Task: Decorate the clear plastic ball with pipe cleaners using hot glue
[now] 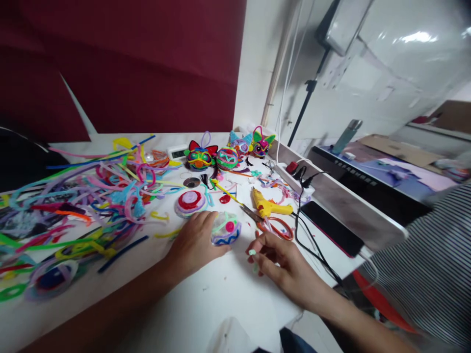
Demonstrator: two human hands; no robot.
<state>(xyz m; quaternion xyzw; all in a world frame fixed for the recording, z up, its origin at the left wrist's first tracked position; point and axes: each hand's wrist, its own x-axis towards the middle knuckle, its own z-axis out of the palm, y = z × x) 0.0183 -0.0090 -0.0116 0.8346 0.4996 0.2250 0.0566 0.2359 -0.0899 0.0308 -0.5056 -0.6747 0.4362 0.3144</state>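
Observation:
My left hand (193, 242) rests on the white table (206, 299), its fingers wrapped round a small clear ball (226, 229) decorated with blue, pink and green pipe cleaner. Just right of it, my right hand (277, 260) pinches a short pale green piece of pipe cleaner (252, 253) between thumb and fingertips. Orange-handled scissors (270, 224) lie right behind my right hand. A yellow glue gun (267, 205) lies behind the scissors.
A big tangle of coloured pipe cleaners (81, 206) covers the table's left side. Finished pipe-cleaner animal heads (200, 157) stand in a row at the back. A power strip (294, 177), black cables and a phone (331, 226) lie right. A person's striped sleeve (430, 264) is at far right.

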